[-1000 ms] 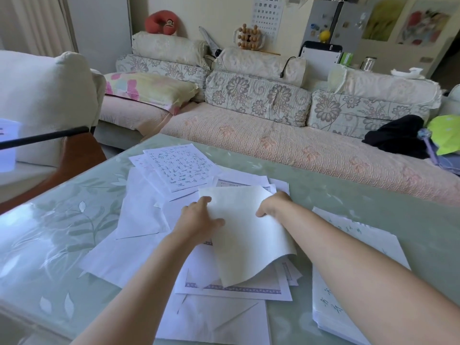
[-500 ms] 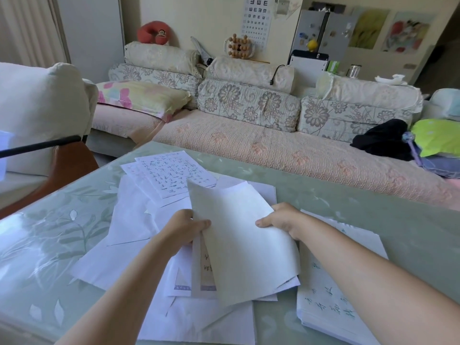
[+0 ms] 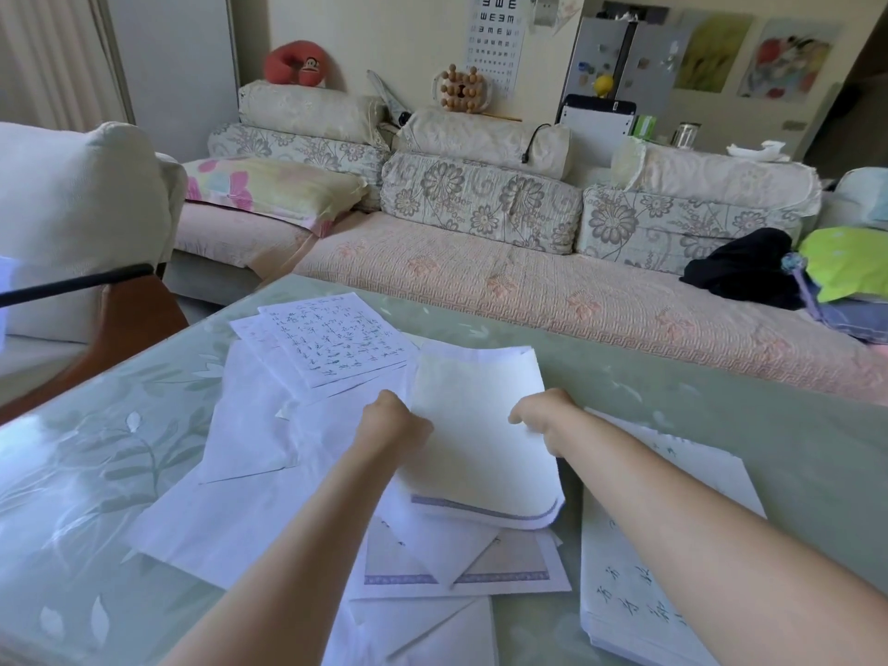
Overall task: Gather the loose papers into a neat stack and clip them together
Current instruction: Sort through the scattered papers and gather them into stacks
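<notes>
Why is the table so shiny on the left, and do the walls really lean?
Head view: pale glare washes the left of the table, dulling its leaf pattern; the wide lens tilts the straight folds of the curtain, top left.

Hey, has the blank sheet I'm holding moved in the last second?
Yes. Against the handwritten page on the table, the blank sheet has shifted away, toward the sofa: its top edge now passes that page's near corner.

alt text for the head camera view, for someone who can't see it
A person's left hand and right hand grip opposite edges of a few white sheets, held above loose papers scattered on a glossy green table. A floral sofa stands behind.
</notes>
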{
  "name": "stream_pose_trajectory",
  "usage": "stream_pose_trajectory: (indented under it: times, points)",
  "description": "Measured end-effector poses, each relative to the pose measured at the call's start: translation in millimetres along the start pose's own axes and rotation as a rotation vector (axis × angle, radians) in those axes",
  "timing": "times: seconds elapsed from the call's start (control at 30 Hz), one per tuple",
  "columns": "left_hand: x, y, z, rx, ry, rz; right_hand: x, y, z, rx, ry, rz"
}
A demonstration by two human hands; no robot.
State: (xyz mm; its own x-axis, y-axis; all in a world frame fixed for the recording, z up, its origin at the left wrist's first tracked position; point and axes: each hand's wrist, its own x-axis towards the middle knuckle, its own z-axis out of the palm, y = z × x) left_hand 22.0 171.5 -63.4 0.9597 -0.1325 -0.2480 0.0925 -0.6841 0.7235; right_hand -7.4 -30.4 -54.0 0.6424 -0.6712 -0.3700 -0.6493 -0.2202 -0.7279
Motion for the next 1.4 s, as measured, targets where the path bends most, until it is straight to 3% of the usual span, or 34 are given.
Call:
stream_pose_trajectory:
  times: [0.27,0.43,0.6,0.8,1.03,1.27,1.4]
  points:
    - [6.5,-12.4,-9.2,-0.300,-0.132,-0.020,9.2,16.8,-6.6,-0.046,0.015,-0.033]
    - [-3.5,-17.2,-23.6,-0.300,-0.301,-0.003,-2.4,23.0,-5.1,-0.024,-0.033,-0.199]
    - [-5.9,-26.9,-35.8,-0.515,-0.147,-0.006,-22.5,28.5,-7.2,0.084,-0.111,-0.316]
    - [-25.7,-16.5,-51.0,-0.621,-0.149,0.084,-41.5,27.8,-7.4,0.307,-0.117,-0.352]
    - [-56.7,-1.5,-80.0,-0.690,-0.102,0.275,-73.1,11.2,-29.6,0.511,-0.257,-0.515]
    - [-86.8,16.8,-105.4,-0.700,0.010,0.518,-102.8,-11.8,-51.6,0.552,-0.189,-0.719]
    - [-86.1,12.1,-107.4,-0.512,0.021,0.483,-102.5,-8.9,-58.2,0.539,-0.315,-0.537]
